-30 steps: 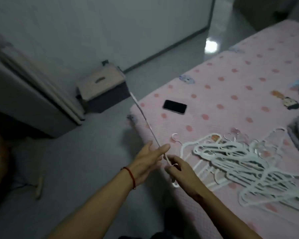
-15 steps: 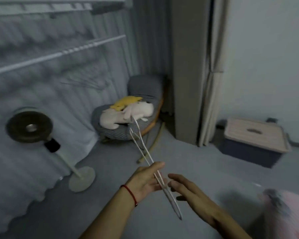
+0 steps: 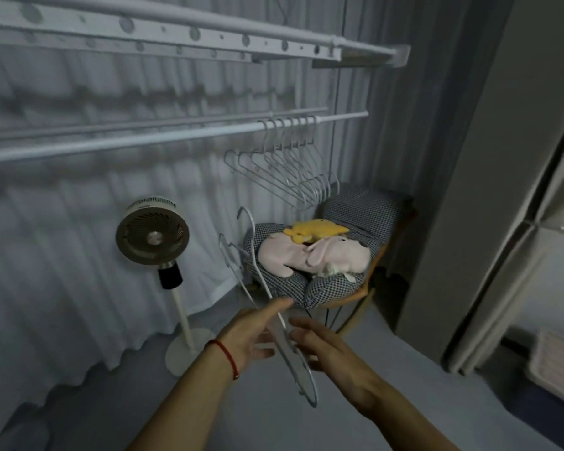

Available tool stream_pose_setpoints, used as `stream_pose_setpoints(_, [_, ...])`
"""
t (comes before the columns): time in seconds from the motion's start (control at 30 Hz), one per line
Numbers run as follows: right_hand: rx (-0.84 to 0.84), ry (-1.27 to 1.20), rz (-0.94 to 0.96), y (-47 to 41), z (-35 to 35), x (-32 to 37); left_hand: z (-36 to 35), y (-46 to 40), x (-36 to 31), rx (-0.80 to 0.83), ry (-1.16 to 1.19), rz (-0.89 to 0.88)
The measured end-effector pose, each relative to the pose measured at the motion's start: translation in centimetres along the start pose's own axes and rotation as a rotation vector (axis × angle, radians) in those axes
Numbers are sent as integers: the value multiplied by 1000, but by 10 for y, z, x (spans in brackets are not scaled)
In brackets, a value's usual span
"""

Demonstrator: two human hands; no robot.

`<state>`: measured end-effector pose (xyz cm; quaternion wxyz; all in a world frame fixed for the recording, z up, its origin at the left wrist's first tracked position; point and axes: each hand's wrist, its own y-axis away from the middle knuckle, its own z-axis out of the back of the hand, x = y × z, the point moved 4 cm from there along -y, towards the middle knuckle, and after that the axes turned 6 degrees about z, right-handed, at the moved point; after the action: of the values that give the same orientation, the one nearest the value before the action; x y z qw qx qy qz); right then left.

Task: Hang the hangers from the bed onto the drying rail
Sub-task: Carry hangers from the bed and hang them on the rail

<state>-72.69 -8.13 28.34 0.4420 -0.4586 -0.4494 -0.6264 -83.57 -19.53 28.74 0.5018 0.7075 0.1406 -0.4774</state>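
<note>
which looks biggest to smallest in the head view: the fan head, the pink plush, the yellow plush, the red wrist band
1. pink plush
2. fan head, close to the pink plush in apparent size, so the top two are unsure
3. yellow plush
4. red wrist band, thin, though nearest the camera
</note>
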Motion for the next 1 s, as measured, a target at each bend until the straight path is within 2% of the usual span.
stream_pose_setpoints(0.23, [65, -61, 87, -85, -12, 38, 28, -53, -62, -17, -78, 22])
stream_pose_setpoints(0.33, [9, -46, 195, -128, 7, 49, 29, -72, -94, -24, -161, -50])
stream_pose_setpoints(0.43, [-27, -72, 255, -179, 42, 62, 30, -89, -131, -99, -235, -170])
stream_pose_setpoints(0.63, [13, -94, 293, -264, 115, 125, 69, -131, -248, -655, -535, -619])
stream_pose_setpoints(0.77, [82, -57, 274, -311, 139, 150, 90, -130, -311, -934, -774, -902])
stream_pose_setpoints(0.87, [94, -33, 257, -342, 145, 162, 101, -130, -342, -1086, -934, -1019])
stream_pose_setpoints(1.0, [117, -35, 227, -374, 143, 170, 115, -138, -372, -1211, -1128, -1065])
